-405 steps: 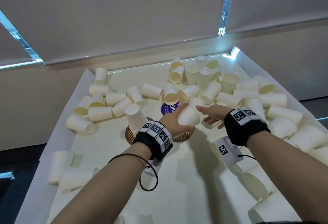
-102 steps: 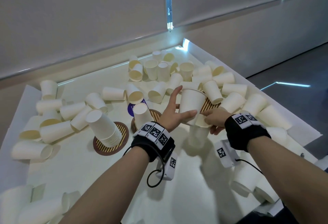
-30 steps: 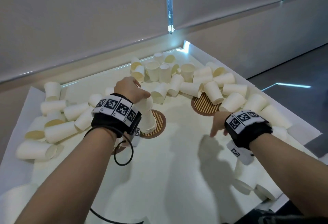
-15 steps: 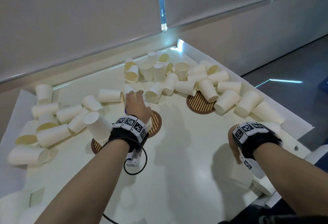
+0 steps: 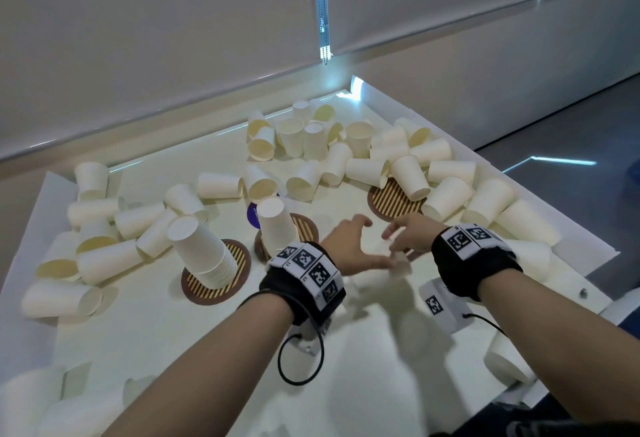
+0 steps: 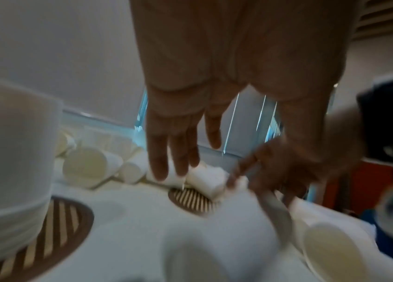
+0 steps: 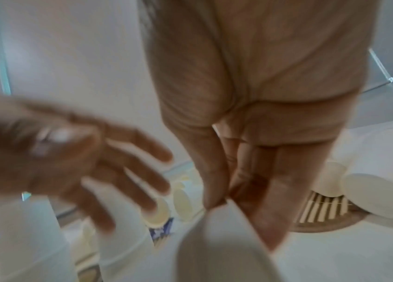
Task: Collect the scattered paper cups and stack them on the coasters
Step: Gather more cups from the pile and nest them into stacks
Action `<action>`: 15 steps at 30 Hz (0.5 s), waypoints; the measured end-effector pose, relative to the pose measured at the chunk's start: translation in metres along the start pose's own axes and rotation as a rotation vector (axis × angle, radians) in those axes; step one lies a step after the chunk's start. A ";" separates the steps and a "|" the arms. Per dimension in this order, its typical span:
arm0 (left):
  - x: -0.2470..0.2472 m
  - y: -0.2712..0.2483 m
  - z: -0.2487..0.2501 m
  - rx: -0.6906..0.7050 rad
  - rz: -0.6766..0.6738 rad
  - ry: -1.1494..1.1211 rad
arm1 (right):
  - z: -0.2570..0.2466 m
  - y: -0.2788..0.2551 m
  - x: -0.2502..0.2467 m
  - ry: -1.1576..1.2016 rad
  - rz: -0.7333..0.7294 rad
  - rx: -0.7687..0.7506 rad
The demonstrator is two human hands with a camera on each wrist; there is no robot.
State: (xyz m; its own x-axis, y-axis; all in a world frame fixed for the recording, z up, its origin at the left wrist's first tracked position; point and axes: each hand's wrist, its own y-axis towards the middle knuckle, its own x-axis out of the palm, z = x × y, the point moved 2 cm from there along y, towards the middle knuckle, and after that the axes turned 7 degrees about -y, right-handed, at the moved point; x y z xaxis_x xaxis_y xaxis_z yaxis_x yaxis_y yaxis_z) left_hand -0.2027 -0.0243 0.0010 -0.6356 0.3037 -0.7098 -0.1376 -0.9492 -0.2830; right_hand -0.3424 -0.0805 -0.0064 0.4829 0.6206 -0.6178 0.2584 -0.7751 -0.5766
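Cup (image 7: 227, 238) sits pinched at its rim by right hand (image 5: 410, 236), above the table's middle; left hand (image 5: 349, 246) spread just beside it. Nearest stack (image 5: 277, 225) lies left, nearer the left hand.

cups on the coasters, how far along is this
Partly done. Two upside-down stacks stand on coasters: a tall stack and a shorter stack. In hand: the right hand pinches one cup by its rim, the left hand open beside it. Left: the third coaster has no stack, and many loose cups lie scattered.
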 end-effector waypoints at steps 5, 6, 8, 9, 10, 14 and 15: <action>0.021 -0.001 -0.010 -0.089 -0.068 -0.059 | -0.005 -0.002 0.001 0.370 -0.066 -0.146; 0.020 -0.001 -0.011 -0.089 -0.047 -0.085 | -0.004 -0.004 -0.001 0.380 -0.085 -0.150; 0.017 -0.001 -0.013 -0.083 0.013 -0.139 | 0.000 -0.008 -0.008 0.244 -0.061 -0.079; 0.014 0.000 -0.015 -0.079 0.059 -0.162 | 0.004 -0.010 -0.013 0.053 -0.019 -0.023; 0.011 0.000 -0.017 -0.074 0.114 -0.189 | 0.011 -0.012 -0.019 -0.195 0.029 0.041; -0.004 0.001 -0.023 -0.106 0.320 -0.320 | 0.054 -0.005 -0.041 -0.709 0.018 0.331; -0.006 0.002 -0.024 -0.126 0.340 -0.337 | 0.062 -0.006 -0.042 -0.737 -0.064 0.384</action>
State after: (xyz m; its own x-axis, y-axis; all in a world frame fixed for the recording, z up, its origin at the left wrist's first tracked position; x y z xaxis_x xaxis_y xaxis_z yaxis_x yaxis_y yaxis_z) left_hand -0.1812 -0.0261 -0.0105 -0.8415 -0.0845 -0.5336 0.1999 -0.9663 -0.1623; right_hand -0.4163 -0.0945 -0.0103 -0.2286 0.6845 -0.6922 -0.1013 -0.7239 -0.6824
